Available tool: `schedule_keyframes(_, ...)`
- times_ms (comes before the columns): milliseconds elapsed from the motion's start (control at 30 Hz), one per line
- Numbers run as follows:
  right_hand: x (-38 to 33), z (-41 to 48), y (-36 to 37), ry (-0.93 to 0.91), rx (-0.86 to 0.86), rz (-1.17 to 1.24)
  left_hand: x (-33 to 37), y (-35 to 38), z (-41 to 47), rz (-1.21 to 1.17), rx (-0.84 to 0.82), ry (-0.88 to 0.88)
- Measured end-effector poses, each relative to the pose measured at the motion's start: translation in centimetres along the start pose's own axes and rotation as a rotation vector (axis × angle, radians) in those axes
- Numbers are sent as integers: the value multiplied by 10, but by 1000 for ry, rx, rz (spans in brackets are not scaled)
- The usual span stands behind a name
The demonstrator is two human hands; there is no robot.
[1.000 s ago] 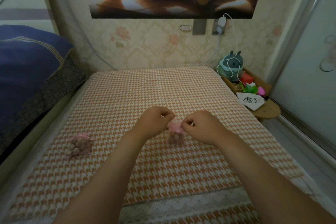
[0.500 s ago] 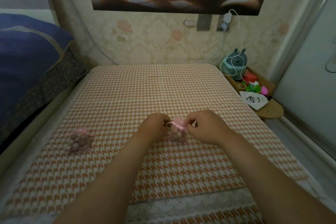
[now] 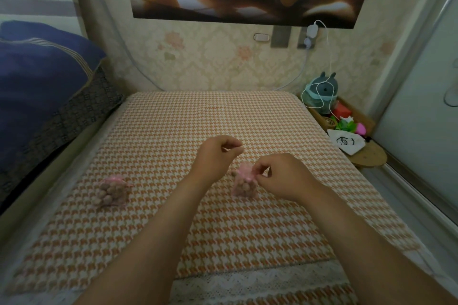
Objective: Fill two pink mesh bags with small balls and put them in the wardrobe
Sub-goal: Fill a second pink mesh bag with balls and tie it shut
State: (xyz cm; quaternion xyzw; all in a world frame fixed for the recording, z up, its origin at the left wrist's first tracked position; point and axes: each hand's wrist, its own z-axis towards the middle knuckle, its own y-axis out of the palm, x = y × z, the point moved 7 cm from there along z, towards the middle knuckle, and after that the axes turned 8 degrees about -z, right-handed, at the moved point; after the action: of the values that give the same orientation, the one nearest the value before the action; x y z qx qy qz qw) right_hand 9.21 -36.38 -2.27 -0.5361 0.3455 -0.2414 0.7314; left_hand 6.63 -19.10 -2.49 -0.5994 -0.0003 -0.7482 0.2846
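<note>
Two small pink mesh bags sat on a bed [image 3: 173,131] covered in an orange-and-white check. The left bag [image 3: 112,192] lay slumped near the bed's left edge. It bulged with small balls [image 3: 110,198] of a dull brownish pink, and its neck was gathered with pink ribbon. The right bag [image 3: 244,184] stood upright near the middle of the bed, also full of balls, its ruffled neck pinched by the right hand [image 3: 280,176].

On the bed [image 3: 173,126], the left bag [image 3: 112,192] lies toward the left edge. The middle bag [image 3: 244,184] sits between the left hand [image 3: 215,156] and the right hand [image 3: 285,177]. A pillow [image 3: 37,77] lies far left and a shelf [image 3: 370,157] far right.
</note>
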Motion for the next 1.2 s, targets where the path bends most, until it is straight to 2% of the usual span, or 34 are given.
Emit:
schedule_keyframes(100, 1, 1, -1, -1, -2, -16, 13, 9, -5, -67, -78, 22)
schedule_keyframes(333, 4, 0, -4, 4, 15, -3, 13, 23, -17, 116, -228, 44)
schedule_keyframes(400, 3, 0, -4, -2, 11, -1, 13, 24, -16, 79, -212, 27)
schedule_keyframes(533, 4, 0, -6, -4, 10, -5, 6, 9, -6, -69, -39, -5)
schedule_keyframes(633, 6, 0, -6, 2, 13, 25, -13, 4, -1, 68, -54, -31)
schedule_keyframes(800, 6, 1, -4, 9, 6, 28, -42, 19, -9, 343, -276, -20)
schedule_keyframes(900, 6, 2, -4, 9, 7, 36, -48, 28, -12, 387, -359, 23)
schedule_keyframes(1067, 5, 4, -2, -3, 12, 30, -43, 25, -10, 426, -264, 40)
schedule_keyframes(1200, 4, 4, 1, 2, -3, 26, -51, 22, -10, 475, -265, 6)
